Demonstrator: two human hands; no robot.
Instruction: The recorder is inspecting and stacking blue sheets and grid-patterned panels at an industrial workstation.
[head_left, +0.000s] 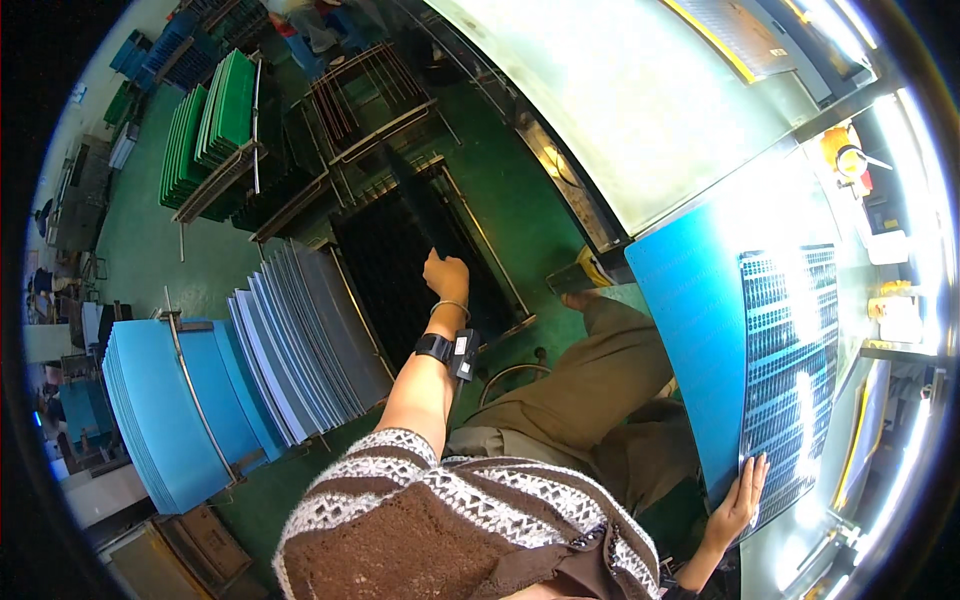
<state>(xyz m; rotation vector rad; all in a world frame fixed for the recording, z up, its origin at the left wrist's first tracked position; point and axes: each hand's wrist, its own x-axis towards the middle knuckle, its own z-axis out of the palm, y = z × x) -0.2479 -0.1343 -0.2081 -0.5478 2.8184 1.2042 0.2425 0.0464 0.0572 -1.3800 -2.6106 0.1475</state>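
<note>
My left hand reaches out over a dark rack, its fingers closed at the near end of a thin black panel. The panel's lower part blends into the black slots below. A watch and a small black box sit on that wrist. On the right, my right hand lies with its fingers stretched flat on the near end of a black patterned sheet. This sheet, with rows of small openings, rests on a glossy blue panel on the worktable. Bright glare covers parts of the sheet.
Light blue panels and greyish ones stand in racks at the left. Behind them are green panels in another rack and a metal frame rack. Another person is at the far edge. A pale table extends away.
</note>
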